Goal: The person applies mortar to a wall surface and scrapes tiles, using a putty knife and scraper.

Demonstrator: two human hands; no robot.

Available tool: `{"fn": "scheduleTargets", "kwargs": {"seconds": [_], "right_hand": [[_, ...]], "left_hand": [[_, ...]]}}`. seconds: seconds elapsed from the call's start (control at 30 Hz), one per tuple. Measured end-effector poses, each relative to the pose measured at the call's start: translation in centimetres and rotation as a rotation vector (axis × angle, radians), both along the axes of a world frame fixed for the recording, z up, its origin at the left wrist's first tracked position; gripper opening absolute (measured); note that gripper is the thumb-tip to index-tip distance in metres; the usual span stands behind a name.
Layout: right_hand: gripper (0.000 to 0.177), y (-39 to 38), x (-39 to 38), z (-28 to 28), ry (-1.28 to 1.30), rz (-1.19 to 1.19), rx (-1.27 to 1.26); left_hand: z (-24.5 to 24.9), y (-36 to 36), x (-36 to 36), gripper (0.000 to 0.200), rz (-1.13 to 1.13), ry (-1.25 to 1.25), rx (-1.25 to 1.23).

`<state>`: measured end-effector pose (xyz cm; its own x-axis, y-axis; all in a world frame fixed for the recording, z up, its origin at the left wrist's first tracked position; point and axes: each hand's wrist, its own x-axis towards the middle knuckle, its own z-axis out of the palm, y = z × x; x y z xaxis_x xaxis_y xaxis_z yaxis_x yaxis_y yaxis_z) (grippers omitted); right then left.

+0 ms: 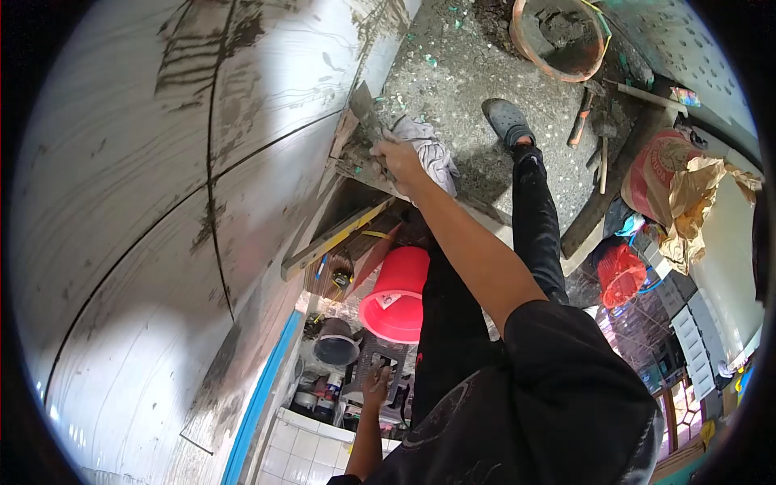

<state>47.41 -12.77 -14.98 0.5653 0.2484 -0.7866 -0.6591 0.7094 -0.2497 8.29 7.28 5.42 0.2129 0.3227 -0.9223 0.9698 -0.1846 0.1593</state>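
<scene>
Grasping a trowel (361,103) in the right hand (395,162), above the red bucket (404,279) in view.
A rag (435,158) bunches beside that hand; the left hand (377,384), its grip impossible to tell, is below the bucket. Left of the bucket are a level (335,239) and a black pail (336,349); a hammer (579,123) lies well to its upper right.

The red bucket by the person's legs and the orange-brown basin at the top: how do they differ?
The red bucket is bright and looks clean; the basin is duller and smeared. The basin holds a grey mix, while the bucket's visible inside shows only a pale patch. The bucket looks deep, the basin wide and shallow. Both are round and open-mouthed.
</scene>
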Motion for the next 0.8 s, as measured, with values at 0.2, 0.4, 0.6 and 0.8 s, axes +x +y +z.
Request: {"fn": "scheduleTargets", "kwargs": {"seconds": [0.2,0.4,0.6,0.8], "right_hand": [[0.031,5.4,2.8,0.9,-0.025,-0.101,-0.127],[0.040,8.4,-1.4,4.7,-0.165,-0.085,-0.297],[0.049,0.9,-0.4,0.9,0.084,0.000,-0.217],[0.037,2.6,1.2,1.7,-0.017,0.149,-0.253]], "left_hand": [[0.1,0.1,-1.3,0.036,-0.108,-0.041,0.049],[-1.0,0.8,-4.2,0.037,-0.071,0.025,0.007],[-0.2,0.3,-2.3,0.039,0.009,0.081,0.003],[0.0,0.3,-3.0,0.038,-0.040,0.113,0.040]]}}
